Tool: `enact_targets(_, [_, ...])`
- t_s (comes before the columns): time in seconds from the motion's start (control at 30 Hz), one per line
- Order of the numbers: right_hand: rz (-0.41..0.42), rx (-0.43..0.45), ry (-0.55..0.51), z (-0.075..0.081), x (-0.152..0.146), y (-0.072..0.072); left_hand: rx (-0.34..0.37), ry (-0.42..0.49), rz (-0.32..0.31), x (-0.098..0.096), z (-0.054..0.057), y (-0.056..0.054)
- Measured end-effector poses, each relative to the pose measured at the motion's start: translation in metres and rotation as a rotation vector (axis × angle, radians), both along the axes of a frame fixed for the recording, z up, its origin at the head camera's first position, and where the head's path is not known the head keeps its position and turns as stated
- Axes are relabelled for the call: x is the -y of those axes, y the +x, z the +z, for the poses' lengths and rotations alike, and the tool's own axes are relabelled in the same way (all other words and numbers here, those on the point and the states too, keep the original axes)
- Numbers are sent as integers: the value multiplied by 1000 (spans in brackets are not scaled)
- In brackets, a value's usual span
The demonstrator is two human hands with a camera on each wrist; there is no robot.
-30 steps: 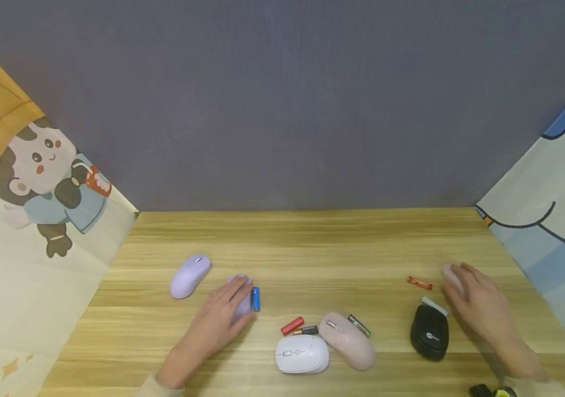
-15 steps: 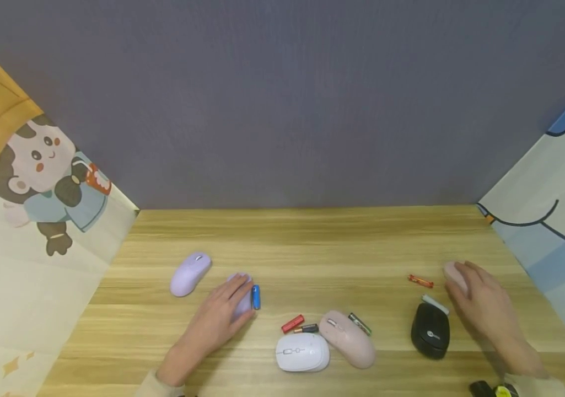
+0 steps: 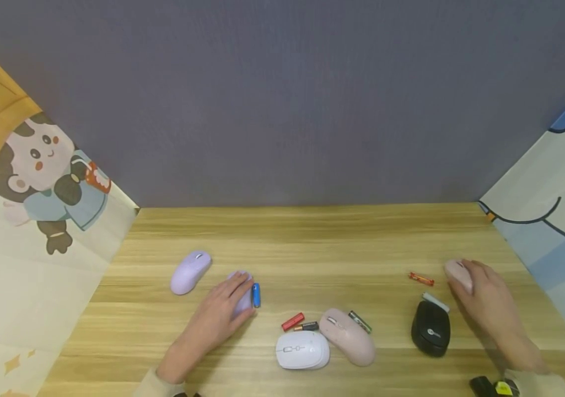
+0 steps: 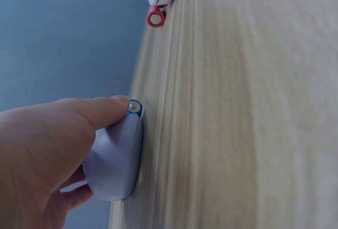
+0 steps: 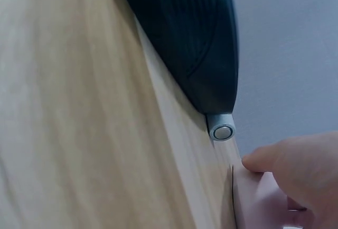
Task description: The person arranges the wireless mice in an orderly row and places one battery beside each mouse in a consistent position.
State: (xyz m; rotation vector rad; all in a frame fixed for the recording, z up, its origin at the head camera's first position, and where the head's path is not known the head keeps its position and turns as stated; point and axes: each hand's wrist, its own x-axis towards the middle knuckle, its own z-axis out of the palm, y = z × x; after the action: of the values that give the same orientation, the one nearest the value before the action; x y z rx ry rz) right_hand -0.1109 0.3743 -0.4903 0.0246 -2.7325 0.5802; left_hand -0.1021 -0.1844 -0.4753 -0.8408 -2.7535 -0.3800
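Observation:
My left hand (image 3: 219,310) lies over a purple computer mouse (image 4: 113,160), thumb along one side and fingers on the other. Right against this mouse lies a blue battery (image 3: 256,295), close to the thumb tip in the left wrist view. My right hand (image 3: 490,300) holds a small pale pink mouse (image 3: 458,274) by its sides, covering part of it. Between that hand and a black mouse (image 3: 431,330) is a silver-white battery (image 3: 435,302), its end also showing in the right wrist view. An orange-red battery (image 3: 421,279) lies left of the pink mouse.
A second purple mouse (image 3: 190,272) sits at the left. Near the front middle are a white mouse (image 3: 302,350), a larger pink mouse (image 3: 348,337), and red (image 3: 292,321), black (image 3: 306,326) and green-black (image 3: 359,322) batteries. A grey panel (image 3: 307,105) bounds the wooden table's back.
The head view has shifted slightly. A little more of the small pink mouse shows beside my right hand. My left hand stays on the purple mouse.

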Motion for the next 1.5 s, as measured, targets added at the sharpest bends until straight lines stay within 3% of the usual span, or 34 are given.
enact_targets(0.5, [-43,96,-14,1,-2,-1,7,-15,0,-1,5,1])
enact_targets(1.0, [-23,23,-7,-1,3,-4,-2,-47,-2,-1,5,0])
enact_targets(1.27, [6,-69,-14,1,6,-8,5,-50,1,0,7,-1])
enact_targets(1.5, [4,5,-19,9,9,-13,5,-52,-3,-1,8,-1])
